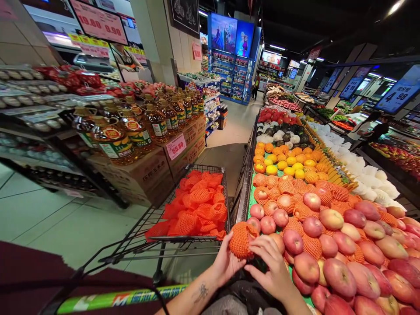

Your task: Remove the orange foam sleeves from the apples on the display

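Note:
Between my hands, low in the middle of the view, is a round fruit in an orange foam net, probably an apple; the netting hides most of it. My left hand cups it from the left and below, fingers closed around it. The curved fingers of my right hand touch the net's right side, with the thumb a little lower. Just beyond and to the right lie bare red apples and others in orange foam nets on the sloping display.
A shopping cart holds a heap of empty-looking orange foam nets. Oil bottles stand on cartons at left. Further up the display are oranges and yellow fruit. White-wrapped fruit lines the right side.

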`<state>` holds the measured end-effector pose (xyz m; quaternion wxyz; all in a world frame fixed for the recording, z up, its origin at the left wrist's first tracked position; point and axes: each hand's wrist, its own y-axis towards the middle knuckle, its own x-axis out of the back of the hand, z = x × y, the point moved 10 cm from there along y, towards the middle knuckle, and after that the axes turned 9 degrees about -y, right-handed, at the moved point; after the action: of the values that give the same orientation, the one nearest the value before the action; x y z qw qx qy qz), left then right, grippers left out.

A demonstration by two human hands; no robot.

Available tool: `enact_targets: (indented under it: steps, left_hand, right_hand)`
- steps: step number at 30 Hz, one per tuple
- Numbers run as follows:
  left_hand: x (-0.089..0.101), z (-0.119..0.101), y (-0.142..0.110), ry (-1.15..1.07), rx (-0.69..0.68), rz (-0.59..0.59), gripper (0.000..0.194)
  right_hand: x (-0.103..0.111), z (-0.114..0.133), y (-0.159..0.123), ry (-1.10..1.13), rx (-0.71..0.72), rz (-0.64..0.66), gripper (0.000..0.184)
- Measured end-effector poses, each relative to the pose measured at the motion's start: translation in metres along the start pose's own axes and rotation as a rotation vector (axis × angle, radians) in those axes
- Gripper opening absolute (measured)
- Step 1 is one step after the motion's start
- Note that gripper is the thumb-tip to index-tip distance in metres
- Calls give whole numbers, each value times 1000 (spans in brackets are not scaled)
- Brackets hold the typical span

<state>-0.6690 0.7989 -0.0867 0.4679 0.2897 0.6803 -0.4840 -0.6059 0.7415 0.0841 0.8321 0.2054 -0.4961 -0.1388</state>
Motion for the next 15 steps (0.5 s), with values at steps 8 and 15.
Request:
enact_targets:
  steps: [8, 15]
  left_hand:
    - [4, -26, -8, 296, -275, -69, 73]
    - [-33, -25, -23, 586, -389, 134, 83]
  right_hand:
    - [-21, -45, -7, 30, -302, 96, 44]
    - [-35, -45, -8, -46, -266, 141, 85]
